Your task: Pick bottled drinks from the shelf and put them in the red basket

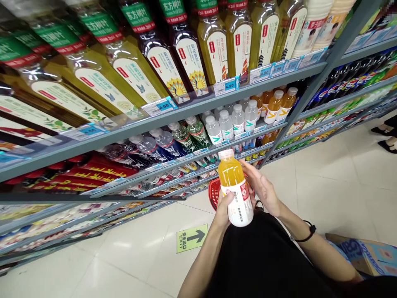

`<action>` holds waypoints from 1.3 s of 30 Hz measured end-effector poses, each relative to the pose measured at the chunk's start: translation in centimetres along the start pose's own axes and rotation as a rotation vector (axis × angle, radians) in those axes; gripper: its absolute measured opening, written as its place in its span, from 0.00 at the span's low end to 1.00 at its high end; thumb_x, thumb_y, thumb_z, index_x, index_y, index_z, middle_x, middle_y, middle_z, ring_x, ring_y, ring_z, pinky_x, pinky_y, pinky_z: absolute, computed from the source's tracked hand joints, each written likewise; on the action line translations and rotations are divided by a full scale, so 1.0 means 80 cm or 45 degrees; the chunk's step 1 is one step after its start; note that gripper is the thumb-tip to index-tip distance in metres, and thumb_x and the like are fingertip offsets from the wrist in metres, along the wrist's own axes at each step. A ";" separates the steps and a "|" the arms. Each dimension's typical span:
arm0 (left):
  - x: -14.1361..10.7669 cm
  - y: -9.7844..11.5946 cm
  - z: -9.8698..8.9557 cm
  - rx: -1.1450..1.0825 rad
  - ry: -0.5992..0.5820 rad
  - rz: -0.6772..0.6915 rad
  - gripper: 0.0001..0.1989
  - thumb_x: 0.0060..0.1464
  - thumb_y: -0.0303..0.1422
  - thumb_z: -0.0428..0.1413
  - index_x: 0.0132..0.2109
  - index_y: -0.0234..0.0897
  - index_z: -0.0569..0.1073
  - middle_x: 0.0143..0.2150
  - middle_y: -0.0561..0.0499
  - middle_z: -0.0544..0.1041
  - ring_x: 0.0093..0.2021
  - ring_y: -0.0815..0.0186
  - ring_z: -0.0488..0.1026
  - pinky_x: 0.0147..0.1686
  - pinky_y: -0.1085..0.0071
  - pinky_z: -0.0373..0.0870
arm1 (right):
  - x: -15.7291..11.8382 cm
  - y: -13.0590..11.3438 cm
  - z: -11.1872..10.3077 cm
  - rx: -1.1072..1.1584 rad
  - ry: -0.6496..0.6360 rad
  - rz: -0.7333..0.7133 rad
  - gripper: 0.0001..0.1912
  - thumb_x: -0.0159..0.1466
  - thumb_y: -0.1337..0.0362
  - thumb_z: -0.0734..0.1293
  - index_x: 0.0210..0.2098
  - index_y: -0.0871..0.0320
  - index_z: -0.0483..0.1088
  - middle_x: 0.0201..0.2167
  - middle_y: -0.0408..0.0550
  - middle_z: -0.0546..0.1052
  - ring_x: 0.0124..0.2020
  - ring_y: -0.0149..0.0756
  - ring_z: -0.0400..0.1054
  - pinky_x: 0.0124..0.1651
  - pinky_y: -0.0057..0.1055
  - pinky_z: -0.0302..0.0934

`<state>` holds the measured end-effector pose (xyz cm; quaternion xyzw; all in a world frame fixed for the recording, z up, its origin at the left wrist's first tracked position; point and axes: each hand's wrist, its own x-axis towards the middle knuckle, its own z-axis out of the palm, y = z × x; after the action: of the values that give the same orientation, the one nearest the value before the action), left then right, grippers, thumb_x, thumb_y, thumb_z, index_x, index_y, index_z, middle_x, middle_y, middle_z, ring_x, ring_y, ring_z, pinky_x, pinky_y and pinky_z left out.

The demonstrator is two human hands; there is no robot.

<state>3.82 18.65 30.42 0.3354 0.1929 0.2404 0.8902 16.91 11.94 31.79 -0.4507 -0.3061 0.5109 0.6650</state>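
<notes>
A bottle of orange-yellow drink with a white label and a white cap is held upright, tilted slightly, in front of my body. My left hand is closed around its lower left side, the thumb lying on the label. My right hand is beside the bottle's right side, fingers stretched out and apart; whether the fingertips touch the bottle I cannot tell. Behind and below the bottle a red shopping basket shows in part, mostly hidden by the bottle and my hands.
Shelves of drinks run along the left, with large tea bottles on the upper shelf edge. Similar orange bottles stand lower down. A green exit sign marks the floor. A cardboard box lies at right; a person's feet show beyond.
</notes>
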 end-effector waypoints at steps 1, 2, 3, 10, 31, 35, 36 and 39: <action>0.005 0.001 -0.002 -0.038 0.079 0.003 0.34 0.46 0.61 0.67 0.41 0.33 0.78 0.39 0.38 0.83 0.45 0.44 0.83 0.47 0.50 0.81 | 0.000 0.012 -0.005 0.036 0.071 0.062 0.44 0.70 0.32 0.60 0.75 0.51 0.59 0.72 0.55 0.66 0.70 0.49 0.63 0.67 0.46 0.64; 0.010 0.003 -0.004 -0.078 0.163 0.023 0.34 0.46 0.63 0.66 0.40 0.33 0.79 0.39 0.38 0.83 0.45 0.45 0.83 0.47 0.51 0.81 | -0.001 0.024 -0.009 0.097 0.131 0.147 0.44 0.69 0.32 0.61 0.74 0.52 0.60 0.71 0.56 0.69 0.69 0.50 0.64 0.67 0.47 0.64; 0.015 0.004 -0.007 -0.120 0.242 0.061 0.35 0.46 0.64 0.66 0.39 0.33 0.80 0.39 0.39 0.83 0.44 0.46 0.83 0.47 0.53 0.81 | -0.003 0.036 -0.011 0.179 0.161 0.259 0.44 0.68 0.32 0.62 0.73 0.52 0.62 0.69 0.57 0.71 0.69 0.50 0.65 0.67 0.48 0.64; 0.026 0.007 -0.036 -0.273 0.505 0.153 0.37 0.44 0.61 0.69 0.48 0.32 0.80 0.35 0.46 0.82 0.30 0.63 0.79 0.31 0.69 0.76 | -0.039 0.090 0.013 0.615 -0.047 0.661 0.35 0.70 0.35 0.65 0.64 0.53 0.72 0.66 0.58 0.74 0.62 0.53 0.72 0.63 0.60 0.67; 0.028 0.040 -0.065 -0.307 0.242 0.198 0.35 0.54 0.59 0.63 0.52 0.32 0.79 0.61 0.31 0.79 0.67 0.41 0.73 0.68 0.43 0.65 | -0.051 0.107 -0.046 -1.247 0.008 -0.697 0.38 0.68 0.64 0.74 0.74 0.52 0.62 0.63 0.62 0.75 0.61 0.54 0.75 0.59 0.48 0.76; 0.031 0.041 -0.065 -0.307 0.179 0.196 0.37 0.51 0.62 0.63 0.52 0.32 0.79 0.61 0.31 0.79 0.68 0.38 0.71 0.68 0.42 0.64 | -0.044 0.099 -0.069 -1.510 -0.070 -1.003 0.35 0.69 0.68 0.71 0.73 0.53 0.64 0.64 0.66 0.74 0.61 0.58 0.76 0.54 0.49 0.79; 0.031 0.041 -0.064 -0.306 0.169 0.192 0.37 0.51 0.62 0.63 0.52 0.32 0.79 0.60 0.31 0.79 0.68 0.38 0.71 0.69 0.43 0.64 | -0.043 0.097 -0.072 -1.525 -0.086 -1.026 0.35 0.69 0.69 0.71 0.74 0.53 0.64 0.64 0.66 0.74 0.61 0.58 0.75 0.54 0.50 0.79; 0.031 0.042 -0.064 -0.305 0.149 0.175 0.37 0.52 0.61 0.63 0.52 0.32 0.79 0.60 0.31 0.79 0.68 0.39 0.71 0.70 0.44 0.63 | -0.043 0.097 -0.069 -1.474 -0.074 -0.996 0.37 0.68 0.69 0.73 0.74 0.52 0.63 0.64 0.66 0.74 0.62 0.58 0.75 0.55 0.50 0.78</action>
<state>2.18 24.85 28.70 0.2248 0.1908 0.3413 0.8925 17.58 7.64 22.64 -0.5754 -0.6866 0.0007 0.4444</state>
